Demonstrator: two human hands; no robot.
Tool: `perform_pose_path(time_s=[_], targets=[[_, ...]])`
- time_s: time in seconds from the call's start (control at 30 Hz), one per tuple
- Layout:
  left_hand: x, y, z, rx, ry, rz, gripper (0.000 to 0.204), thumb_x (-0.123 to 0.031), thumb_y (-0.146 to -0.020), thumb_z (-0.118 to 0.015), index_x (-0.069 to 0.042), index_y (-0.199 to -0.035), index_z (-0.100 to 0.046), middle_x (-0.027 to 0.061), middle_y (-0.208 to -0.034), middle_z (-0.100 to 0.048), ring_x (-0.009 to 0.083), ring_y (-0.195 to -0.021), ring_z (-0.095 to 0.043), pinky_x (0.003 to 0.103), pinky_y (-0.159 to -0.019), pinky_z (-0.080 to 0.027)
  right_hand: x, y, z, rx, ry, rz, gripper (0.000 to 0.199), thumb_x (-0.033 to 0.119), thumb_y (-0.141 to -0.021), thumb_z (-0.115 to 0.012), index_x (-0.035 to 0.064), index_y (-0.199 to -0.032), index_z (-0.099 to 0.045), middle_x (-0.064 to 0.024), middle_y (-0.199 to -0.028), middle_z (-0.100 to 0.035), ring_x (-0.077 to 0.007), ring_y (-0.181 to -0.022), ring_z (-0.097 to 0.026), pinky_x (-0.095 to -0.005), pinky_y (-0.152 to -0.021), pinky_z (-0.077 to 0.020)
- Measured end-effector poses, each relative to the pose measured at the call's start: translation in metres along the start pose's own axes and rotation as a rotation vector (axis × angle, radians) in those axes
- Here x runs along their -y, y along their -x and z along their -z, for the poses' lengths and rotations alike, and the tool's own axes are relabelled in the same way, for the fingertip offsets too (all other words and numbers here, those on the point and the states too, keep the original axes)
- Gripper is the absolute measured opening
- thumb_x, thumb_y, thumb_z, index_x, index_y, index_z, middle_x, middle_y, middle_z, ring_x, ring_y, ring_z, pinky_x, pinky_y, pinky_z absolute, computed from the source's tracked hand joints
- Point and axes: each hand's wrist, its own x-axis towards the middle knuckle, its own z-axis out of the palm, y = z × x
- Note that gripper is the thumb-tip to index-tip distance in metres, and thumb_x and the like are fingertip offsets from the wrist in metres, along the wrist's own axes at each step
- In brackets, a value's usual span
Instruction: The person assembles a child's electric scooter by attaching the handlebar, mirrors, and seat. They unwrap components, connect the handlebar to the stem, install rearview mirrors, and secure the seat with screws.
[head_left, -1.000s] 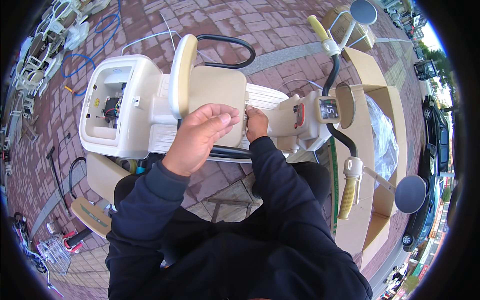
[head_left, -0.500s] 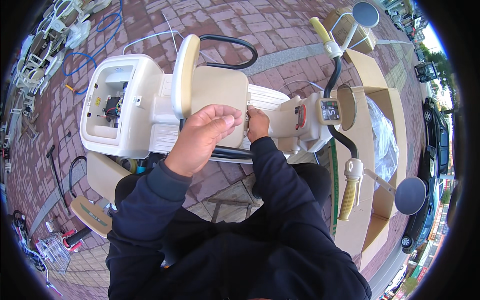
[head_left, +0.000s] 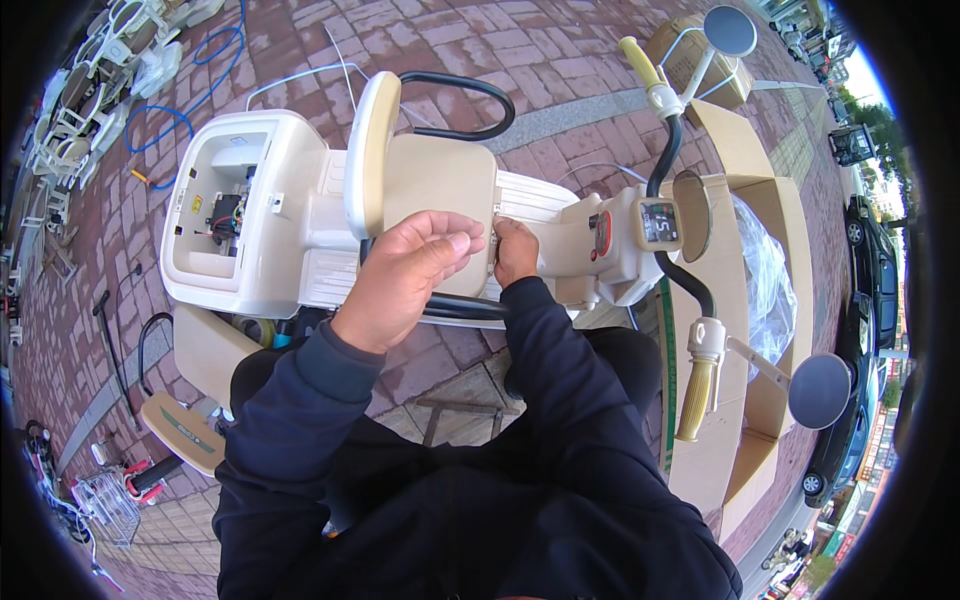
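Note:
A cream electric scooter stands sideways before me, with a beige padded seat and an upright backrest. Over the seat's near front corner is my left hand, its thumb pressed to its bent fingers; anything pinched there is too small to make out. My right hand is closed at the seat's front edge, thumb against a narrow metal hinge. Its other fingers are curled out of sight, so what they grip cannot be made out. A black armrest passes below both hands.
At the left, the scooter's rear box gapes, showing wiring. Handlebars with a yellow grip and round mirrors stick out at the right, beside an open carton. A blue hose lies on the brick paving.
My right hand has shifted very slightly toward me along the seat's front edge. My left hand keeps nearly the same place and pinched shape.

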Motion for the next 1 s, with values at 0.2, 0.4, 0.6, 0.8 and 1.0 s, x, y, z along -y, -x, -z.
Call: perform_pose_path(time_s=[0.2, 0.4, 0.6, 0.8, 1.0], targets=[[0.0, 0.0, 0.0, 0.003, -0.008, 0.003, 0.033, -0.015, -0.11, -0.059, 0.004, -0.136, -0.059, 0.0167, -0.14, -0.066, 0.0246, -0.134, -0.062, 0.04, -0.119, -0.046, 0.002, 0.005, -0.004, -0.042, 0.102, 0.075, 0.022, 0.011, -0.097, -0.071, -0.0084, -0.107, -0.075, -0.0091, -0.099, -0.075, -0.0168, -0.088, -0.066, -0.0311, -0.082, -0.0524], [0.0, -0.001, 0.0, 0.006, -0.012, 0.004, 0.033, -0.015, -0.11, -0.059, 0.004, -0.137, -0.059, 0.0173, -0.14, -0.065, 0.0251, -0.135, -0.062, 0.04, -0.12, -0.046, 0.004, 0.009, -0.01, -0.127, 0.253, 0.185, 0.021, 0.012, -0.098, -0.071, -0.0078, -0.104, -0.076, -0.0077, -0.094, -0.074, -0.0151, -0.085, -0.064, -0.0312, -0.078, -0.0508], [0.0, -0.001, 0.0, 0.005, -0.004, 0.004, 0.033, -0.015, -0.11, -0.059, 0.004, -0.137, -0.059, 0.0173, -0.14, -0.065, 0.0249, -0.135, -0.062, 0.04, -0.12, -0.046, 0.003, 0.007, -0.01, -0.104, 0.206, 0.154, 0.022, 0.012, -0.098, -0.071, -0.0081, -0.103, -0.076, -0.0078, -0.091, -0.074, -0.0152, -0.083, -0.064, -0.0316, -0.077, -0.0509], [0.0, -0.001, 0.001, 0.013, -0.008, 0.002, 0.033, -0.015, -0.11, -0.059, 0.004, -0.137, -0.059, 0.017, -0.14, -0.066, 0.0241, -0.135, -0.062, 0.04, -0.12, -0.046, 0.006, 0.007, -0.008, -0.054, 0.224, 0.172, 0.023, 0.013, -0.098, -0.071, -0.0087, -0.104, -0.076, -0.0076, -0.091, -0.074, -0.015, -0.083, -0.064, -0.0316, -0.076, -0.0512], [0.001, -0.001, 0.002, 0.017, 0.004, 0.007, 0.032, -0.015, -0.11, -0.059, 0.004, -0.137, -0.059, 0.0166, -0.14, -0.066, 0.0238, -0.134, -0.062, 0.04, -0.119, -0.046, 0.003, 0.005, -0.009, -0.054, 0.178, 0.152, 0.025, 0.014, -0.1, -0.07, -0.0092, -0.107, -0.075, -0.008, -0.093, -0.074, -0.0146, -0.082, -0.064, -0.0307, -0.077, -0.0514]])
